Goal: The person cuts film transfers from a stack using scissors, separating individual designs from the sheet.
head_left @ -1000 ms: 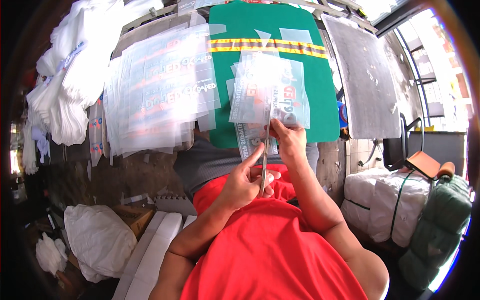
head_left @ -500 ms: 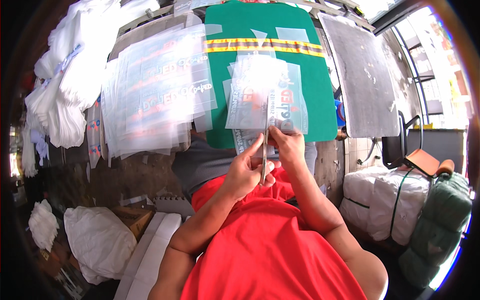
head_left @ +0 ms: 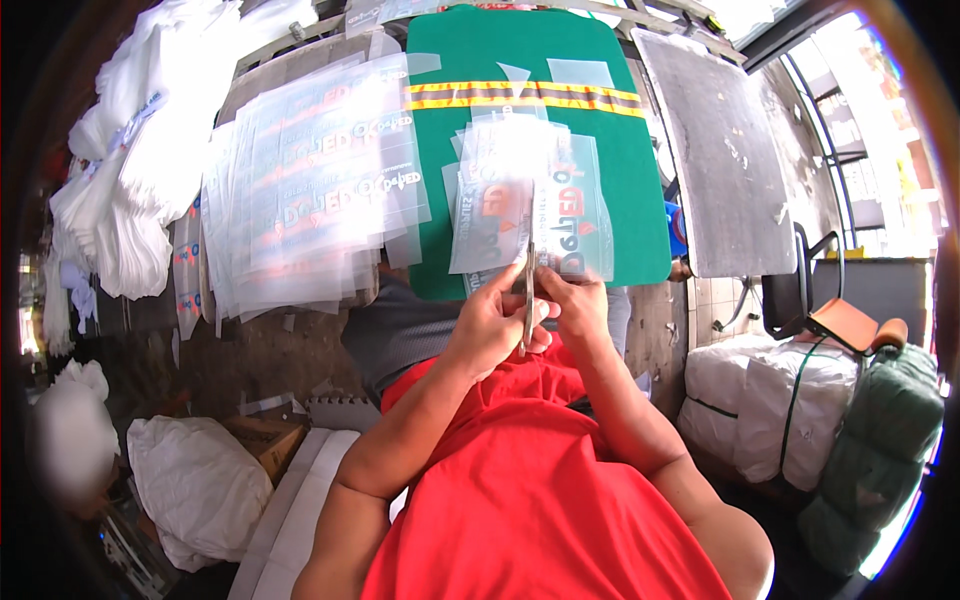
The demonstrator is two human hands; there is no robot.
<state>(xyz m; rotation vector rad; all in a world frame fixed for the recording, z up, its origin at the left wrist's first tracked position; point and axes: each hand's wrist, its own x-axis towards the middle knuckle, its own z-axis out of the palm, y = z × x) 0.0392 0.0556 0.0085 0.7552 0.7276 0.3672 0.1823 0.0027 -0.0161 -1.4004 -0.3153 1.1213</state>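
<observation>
My left hand (head_left: pixel 495 325) grips long metal scissors (head_left: pixel 529 310), which point away from me into a small stack of clear printed plastic sheets (head_left: pixel 585 205) on a green board (head_left: pixel 632 205). Just right of the blades, my right hand (head_left: pixel 575 300) has its fingers closed on the near edge of these sheets. A yellow and grey striped band (head_left: pixel 450 95) crosses the board, with loose plastic offcuts (head_left: pixel 578 73) around it. Glare hides part of the print and the blade tips.
A larger pile of plastic sheets (head_left: pixel 300 180) lies left, white bundled material (head_left: pixel 120 190) beyond it. A bare grey board (head_left: pixel 715 150), black chair (head_left: pixel 795 290) and wrapped bales (head_left: pixel 770 410) stand right. A white sack (head_left: pixel 195 490) and cardboard box (head_left: pixel 260 440) sit at lower left.
My left hand and the scissors have moved forward, up along the sheets. My right hand has shifted slightly down, and the upper sheets sit a little lower and further left.
</observation>
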